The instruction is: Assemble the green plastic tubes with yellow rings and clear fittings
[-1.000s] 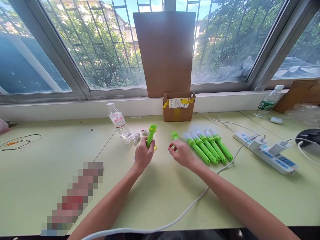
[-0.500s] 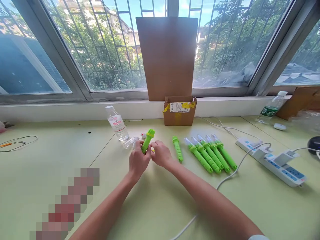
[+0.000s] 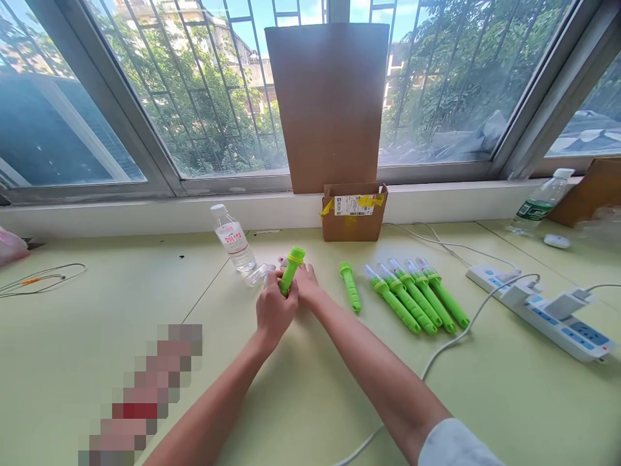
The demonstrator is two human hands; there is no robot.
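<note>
My left hand (image 3: 276, 310) is closed round a green ribbed plastic flashlight-like handle (image 3: 292, 268), held tilted with its wide threaded end up. Just behind it, my right hand (image 3: 307, 285) reaches forward low over the table with fingers stretched out; its inner side is hidden by the handle and my left hand. A small white piece with a red spot (image 3: 282, 261) shows beside the handle. Clear plastic covers (image 3: 257, 275) lie left of my left hand. To the right lies another green handle (image 3: 350, 288) without a clear top.
Several green sticks with clear tops (image 3: 412, 294) lie in a row at right. Beyond them are a white power strip (image 3: 543, 317) and its cable. A water bottle (image 3: 234, 239) stands behind my left hand, and a small cardboard box (image 3: 354, 223) sits by the window.
My right hand has moved forward from beside the handle, and its fingers have straightened. My left hand still holds the green handle. The view has shifted slightly.
</note>
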